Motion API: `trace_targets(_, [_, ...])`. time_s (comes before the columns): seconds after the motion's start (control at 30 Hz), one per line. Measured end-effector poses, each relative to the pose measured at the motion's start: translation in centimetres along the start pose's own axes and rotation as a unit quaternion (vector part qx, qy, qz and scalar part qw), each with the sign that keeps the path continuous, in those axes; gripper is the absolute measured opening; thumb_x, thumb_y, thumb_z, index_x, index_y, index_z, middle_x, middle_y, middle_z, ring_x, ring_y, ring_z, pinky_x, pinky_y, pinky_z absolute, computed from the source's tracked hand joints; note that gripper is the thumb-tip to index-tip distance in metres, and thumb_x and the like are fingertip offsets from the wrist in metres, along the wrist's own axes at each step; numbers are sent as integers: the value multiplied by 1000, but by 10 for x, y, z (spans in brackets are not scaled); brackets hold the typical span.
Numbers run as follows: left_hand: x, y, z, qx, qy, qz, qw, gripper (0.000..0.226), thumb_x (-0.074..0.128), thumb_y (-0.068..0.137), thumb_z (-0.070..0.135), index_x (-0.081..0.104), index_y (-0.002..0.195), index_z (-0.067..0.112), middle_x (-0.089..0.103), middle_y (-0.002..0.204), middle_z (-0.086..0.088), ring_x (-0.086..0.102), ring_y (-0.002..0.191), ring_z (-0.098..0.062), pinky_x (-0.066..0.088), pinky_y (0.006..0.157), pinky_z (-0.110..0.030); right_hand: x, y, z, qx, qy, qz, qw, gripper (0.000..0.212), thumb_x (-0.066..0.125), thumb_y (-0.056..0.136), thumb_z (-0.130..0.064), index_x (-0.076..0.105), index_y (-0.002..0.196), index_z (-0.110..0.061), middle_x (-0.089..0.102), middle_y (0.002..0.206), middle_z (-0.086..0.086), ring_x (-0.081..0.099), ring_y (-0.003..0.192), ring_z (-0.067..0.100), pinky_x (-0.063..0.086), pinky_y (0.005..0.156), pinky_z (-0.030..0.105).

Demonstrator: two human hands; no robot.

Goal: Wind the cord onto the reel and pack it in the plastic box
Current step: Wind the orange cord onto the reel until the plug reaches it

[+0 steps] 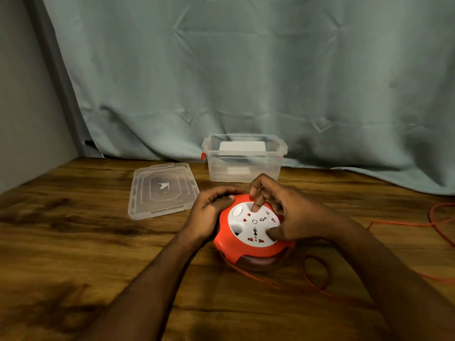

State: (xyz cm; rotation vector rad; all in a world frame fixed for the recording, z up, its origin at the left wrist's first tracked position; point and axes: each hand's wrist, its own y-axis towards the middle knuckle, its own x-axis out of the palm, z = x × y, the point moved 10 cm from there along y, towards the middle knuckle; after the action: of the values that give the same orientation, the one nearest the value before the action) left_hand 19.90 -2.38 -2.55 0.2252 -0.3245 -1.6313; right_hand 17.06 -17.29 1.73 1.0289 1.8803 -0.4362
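Orange reel (248,244) flat, sockets upward, gripped by both hands (246,210).

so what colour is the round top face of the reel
White, ringed by the round plastic reel's orange housing; head view.

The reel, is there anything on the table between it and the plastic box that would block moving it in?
Nothing visible blocks the way. The reel sits just in front of the open plastic box, and the lid lies off to the left. Loose orange cord trails to the right, still unwound.
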Motion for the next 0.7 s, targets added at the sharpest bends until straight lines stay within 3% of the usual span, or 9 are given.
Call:
trace_targets(0.2, [-1, 1, -1, 11, 5, 5, 1000, 29, 53, 94, 1, 72, 115, 1, 74, 115, -17, 70, 107, -36, 56, 93, -47, -6, -4, -4, -4, -33, 25, 999, 76, 94, 64, -24, 41, 114, -46, 65, 106, -15, 71, 95, 13, 66, 65, 37])
trace_targets(0.27, [-1, 2, -1, 14, -1, 3, 1000, 31, 55, 90, 6, 72, 115, 2, 74, 116, -16, 70, 108, -36, 56, 94, -46, -7, -5, -3, 5, -49, 31, 998, 74, 96, 61, -35, 43, 111, -46, 67, 99, -15, 70, 91, 10, 65, 65, 36])
trace_targets(0.43, [-3, 2, -5, 3, -11, 6, 1000, 29, 52, 95, -2, 75, 109, 9, 74, 115, -14, 70, 107, -35, 56, 92, -46, -6, -3, -3, 34, -108, 49, 992, 60, 91, 54, -65, 56, 93, -35, 69, 77, -10, 64, 71, 8, 54, 61, 37])
trace_targets(0.6, [-2, 3, -7, 1, -26, 3, 1000, 27, 58, 88, 7, 77, 106, 13, 75, 114, -14, 71, 106, -32, 56, 90, -39, -6, -4, -10, 46, -130, 62, 988, 54, 89, 57, -65, 62, 76, -22, 67, 68, -6, 59, 62, 9, 44, 55, 31])
trace_targets(0.7, [-2, 4, -7, 4, -20, 3, 1000, 31, 58, 83, 12, 76, 108, 12, 74, 118, -12, 69, 110, -32, 56, 94, -40, -3, -4, -9, 49, -124, 58, 989, 53, 87, 58, -65, 64, 75, -21, 68, 69, -5, 61, 64, 10, 49, 57, 37])
